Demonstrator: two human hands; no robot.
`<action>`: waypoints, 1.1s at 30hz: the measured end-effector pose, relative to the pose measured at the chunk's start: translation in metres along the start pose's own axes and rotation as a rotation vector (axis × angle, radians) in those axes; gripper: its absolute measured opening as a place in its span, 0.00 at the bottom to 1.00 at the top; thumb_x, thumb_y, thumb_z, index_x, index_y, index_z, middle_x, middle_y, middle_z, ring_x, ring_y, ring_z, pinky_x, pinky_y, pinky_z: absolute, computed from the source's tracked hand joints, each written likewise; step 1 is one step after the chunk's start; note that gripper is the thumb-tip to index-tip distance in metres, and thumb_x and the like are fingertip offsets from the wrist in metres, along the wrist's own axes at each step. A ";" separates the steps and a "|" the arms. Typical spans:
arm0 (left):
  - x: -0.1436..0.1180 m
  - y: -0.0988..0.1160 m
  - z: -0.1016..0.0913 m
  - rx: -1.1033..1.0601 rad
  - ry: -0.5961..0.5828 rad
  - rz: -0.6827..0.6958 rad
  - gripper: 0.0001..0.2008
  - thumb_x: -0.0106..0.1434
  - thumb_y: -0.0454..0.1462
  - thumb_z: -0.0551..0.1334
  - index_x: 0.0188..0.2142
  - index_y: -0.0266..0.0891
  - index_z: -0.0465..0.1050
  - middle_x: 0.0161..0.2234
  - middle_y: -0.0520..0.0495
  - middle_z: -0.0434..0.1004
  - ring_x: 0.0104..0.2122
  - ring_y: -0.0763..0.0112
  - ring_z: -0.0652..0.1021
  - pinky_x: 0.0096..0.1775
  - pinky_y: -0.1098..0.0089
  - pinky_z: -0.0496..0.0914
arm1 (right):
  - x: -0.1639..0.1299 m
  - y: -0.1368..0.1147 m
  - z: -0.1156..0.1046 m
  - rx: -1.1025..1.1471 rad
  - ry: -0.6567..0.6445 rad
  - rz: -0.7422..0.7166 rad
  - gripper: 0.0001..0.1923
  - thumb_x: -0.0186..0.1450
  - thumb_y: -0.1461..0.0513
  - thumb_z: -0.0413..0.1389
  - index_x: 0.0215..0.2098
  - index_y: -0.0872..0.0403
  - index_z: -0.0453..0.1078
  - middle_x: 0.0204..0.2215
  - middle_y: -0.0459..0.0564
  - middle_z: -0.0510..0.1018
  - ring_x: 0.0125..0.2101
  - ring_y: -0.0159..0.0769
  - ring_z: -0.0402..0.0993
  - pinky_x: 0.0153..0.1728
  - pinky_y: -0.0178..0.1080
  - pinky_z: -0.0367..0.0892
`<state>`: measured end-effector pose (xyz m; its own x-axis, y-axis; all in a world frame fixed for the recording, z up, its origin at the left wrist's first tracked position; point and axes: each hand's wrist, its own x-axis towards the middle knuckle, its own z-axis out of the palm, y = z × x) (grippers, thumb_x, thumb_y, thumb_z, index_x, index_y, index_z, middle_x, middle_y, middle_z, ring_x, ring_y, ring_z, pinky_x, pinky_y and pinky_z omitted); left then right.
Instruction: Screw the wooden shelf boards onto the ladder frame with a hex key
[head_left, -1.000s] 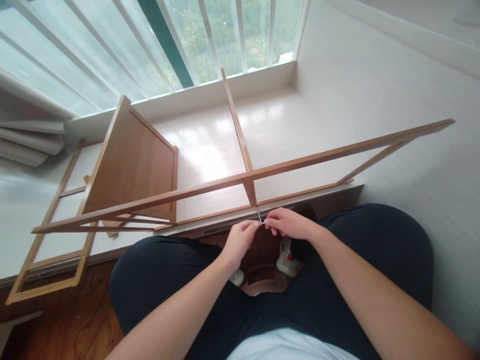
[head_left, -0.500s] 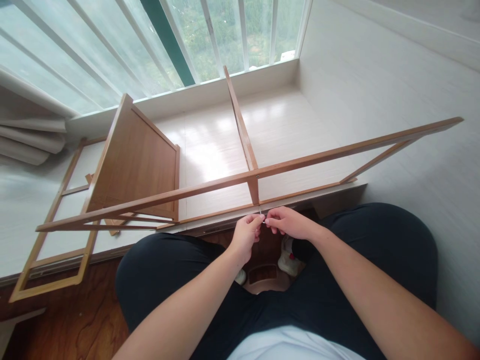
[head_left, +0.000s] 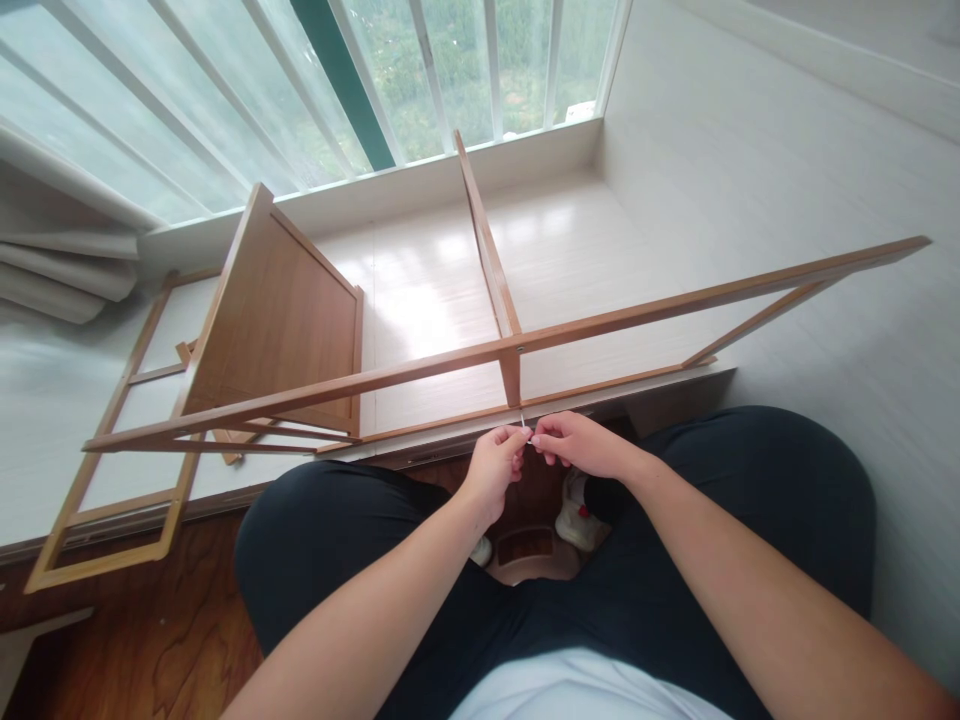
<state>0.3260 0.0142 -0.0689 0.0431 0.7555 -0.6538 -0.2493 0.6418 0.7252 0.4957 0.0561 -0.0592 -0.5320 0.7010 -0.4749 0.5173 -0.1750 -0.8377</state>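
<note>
The big light-brown wooden shelf frame (head_left: 510,350) lies on its side on the pale window ledge (head_left: 450,270), so its near edge comes close to the person's lap. That puts the low end of the short upright wooden post (head_left: 511,380), in the middle of the frame, right where both hands can get at it.

Just below that post, the left hand (head_left: 493,470) and the right hand (head_left: 577,445) meet with fingertips almost touching. Both are pinched shut on a thin little silver metal tool (head_left: 523,425) (it may be a small bent key for screws, but it is too tiny to be sure). The tool pokes up toward the bottom of the post, so it seems to be held there to reach a fitting in the wood.

Left of the post, a flat brown wooden panel (head_left: 274,320) stands inside the frame. Below the hands, between the knees, sit white shoes (head_left: 574,520) on a brown stool (head_left: 529,555).

No words, brand or label can be read anywhere.
</note>
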 end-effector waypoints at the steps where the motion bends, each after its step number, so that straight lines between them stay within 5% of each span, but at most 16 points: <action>1: 0.000 -0.001 0.000 0.006 0.000 0.000 0.19 0.50 0.47 0.72 0.31 0.37 0.70 0.20 0.58 0.59 0.19 0.82 0.58 0.22 0.76 0.49 | 0.000 0.000 0.000 -0.004 -0.002 0.000 0.10 0.67 0.57 0.52 0.31 0.54 0.69 0.24 0.43 0.76 0.21 0.28 0.66 0.23 0.32 0.60; 33: 0.005 0.000 -0.004 -0.027 -0.051 -0.039 0.20 0.47 0.46 0.74 0.34 0.32 0.79 0.19 0.56 0.59 0.21 0.81 0.59 0.24 0.76 0.49 | -0.010 -0.013 0.001 -0.324 0.162 -0.094 0.22 0.67 0.48 0.55 0.22 0.54 0.69 0.21 0.46 0.75 0.22 0.31 0.64 0.25 0.35 0.51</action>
<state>0.3227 0.0177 -0.0732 0.1023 0.7360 -0.6692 -0.2722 0.6678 0.6928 0.4940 0.0509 -0.0438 -0.4875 0.8084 -0.3299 0.6705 0.1046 -0.7345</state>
